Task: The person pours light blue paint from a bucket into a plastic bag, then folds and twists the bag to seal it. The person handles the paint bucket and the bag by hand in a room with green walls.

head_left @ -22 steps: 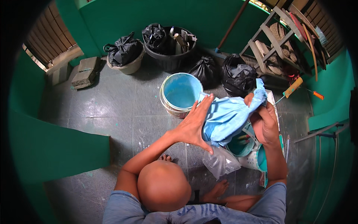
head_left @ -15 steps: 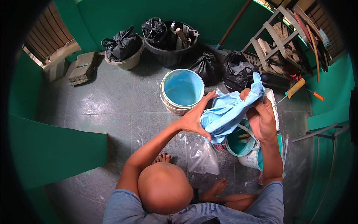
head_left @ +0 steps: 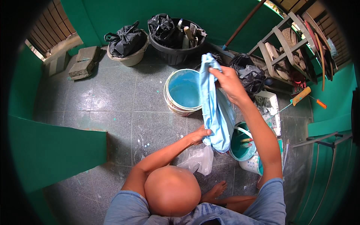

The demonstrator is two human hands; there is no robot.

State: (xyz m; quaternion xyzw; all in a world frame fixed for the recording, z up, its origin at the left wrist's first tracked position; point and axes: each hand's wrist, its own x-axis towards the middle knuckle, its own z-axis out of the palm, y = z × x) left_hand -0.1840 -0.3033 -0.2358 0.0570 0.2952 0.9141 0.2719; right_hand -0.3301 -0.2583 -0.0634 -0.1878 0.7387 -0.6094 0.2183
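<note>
A light blue cloth, folded and creased, hangs lengthwise between my two hands, just right of the large paint bucket. My right hand pinches its upper end between thumb and fingers. At its lower left edge my left hand grips it, with the fingers partly hidden behind the fabric. The cloth covers the right side of the bucket, which is blue inside with a paint-smeared pale rim. Below the cloth is a clear plastic bag; whether it touches the cloth or my left hand I cannot tell.
Right of the cloth stand a teal-stained pail with brushes and a white paint container. A paint tray and a roller lie beyond. Black trash bags, a black tub and a shoe rack line the back wall.
My right hand has raised the cloth's upper end and moved left, stretching the bunched cloth into a long fold. My left hand has shifted down to its lower edge. The clear bag has changed shape.
</note>
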